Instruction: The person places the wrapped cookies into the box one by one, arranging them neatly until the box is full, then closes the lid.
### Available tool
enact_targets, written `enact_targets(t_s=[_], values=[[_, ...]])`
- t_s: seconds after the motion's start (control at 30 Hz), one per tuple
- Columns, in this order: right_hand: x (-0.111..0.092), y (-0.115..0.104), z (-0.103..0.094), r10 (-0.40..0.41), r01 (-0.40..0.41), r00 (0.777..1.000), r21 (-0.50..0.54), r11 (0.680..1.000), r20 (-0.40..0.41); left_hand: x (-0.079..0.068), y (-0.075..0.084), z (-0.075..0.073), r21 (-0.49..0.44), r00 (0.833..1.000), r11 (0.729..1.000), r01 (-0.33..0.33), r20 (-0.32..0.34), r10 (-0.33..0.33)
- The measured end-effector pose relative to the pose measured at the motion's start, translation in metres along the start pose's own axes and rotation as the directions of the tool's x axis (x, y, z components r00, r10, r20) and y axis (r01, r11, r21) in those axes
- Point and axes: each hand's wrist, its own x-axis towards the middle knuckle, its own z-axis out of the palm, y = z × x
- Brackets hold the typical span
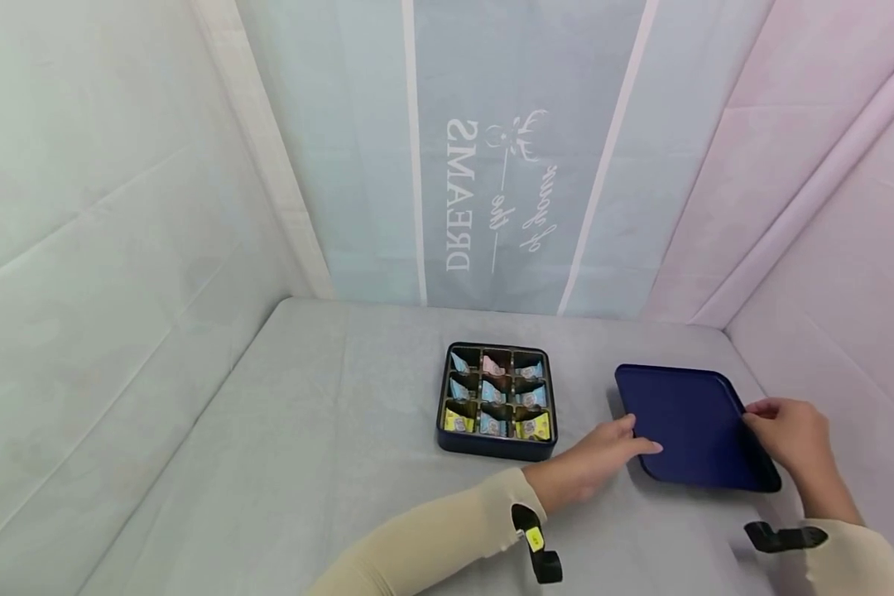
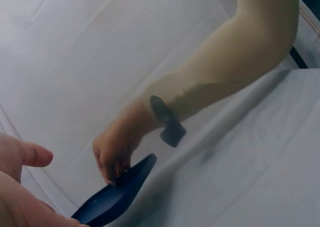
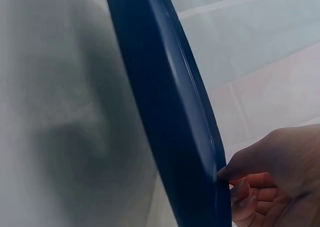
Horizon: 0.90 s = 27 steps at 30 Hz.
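A dark blue square lid (image 1: 689, 426) is tilted at the right of the table. My right hand (image 1: 790, 430) pinches its right rim between thumb and fingers; the right wrist view shows the thumb (image 3: 250, 159) against the lid's edge. At the lid's left side is my left hand (image 1: 596, 459), its thumb stretched over the lid in the head view. In the left wrist view the left thumb (image 2: 36, 154) stands apart from the other fingers, which reach to the lid's edge (image 2: 120, 199). Left of the hands stands a dark blue box (image 1: 495, 447) with small wrapped candies in its compartments.
The candies are yellow (image 1: 532, 427), light blue (image 1: 493, 392) and pink (image 1: 493, 365). A grey cloth covers the table (image 1: 305, 463). Pale fabric walls rise at the left, right and back, the back one (image 1: 499, 66) with printed lettering.
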Motion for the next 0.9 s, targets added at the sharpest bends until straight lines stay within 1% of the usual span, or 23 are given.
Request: enact_targets(t_s=[0.13,0.27,0.43,0.53,0.67,0.83,0.9], values=[[0.001,-0.008,-0.008,-0.003,0.003,0.999,0.008,1.000,-0.043,-0.004,0.011,-0.003,-0.026,1.000,0.999,-0.029,-0.006,0.029],[0.001,-0.016,-0.014,0.020,-0.019,0.998,0.015,1.000,-0.056,-0.007,0.018,-0.009,-0.058,0.999,0.997,-0.053,-0.011,0.053],[0.002,-0.025,-0.018,0.036,-0.034,0.995,0.031,0.999,-0.088,-0.010,0.026,-0.018,-0.098,0.997,0.992,-0.076,0.008,0.077],[0.002,-0.031,-0.020,0.054,-0.048,0.993,0.059,0.997,-0.106,-0.013,0.031,-0.023,-0.116,0.996,0.990,-0.083,0.015,0.085],[0.001,-0.039,-0.023,0.098,-0.082,0.989,0.140,0.987,-0.114,-0.014,0.036,-0.027,-0.132,0.997,0.988,-0.078,0.015,0.081],[0.002,-0.046,-0.025,0.167,-0.124,0.976,0.276,0.953,-0.137,-0.013,0.040,-0.031,-0.131,0.996,0.988,-0.085,0.000,0.085],[0.002,-0.049,-0.025,0.175,-0.117,0.971,0.316,0.942,-0.164,-0.014,0.042,-0.033,-0.151,0.995,0.984,-0.096,-0.001,0.097]])
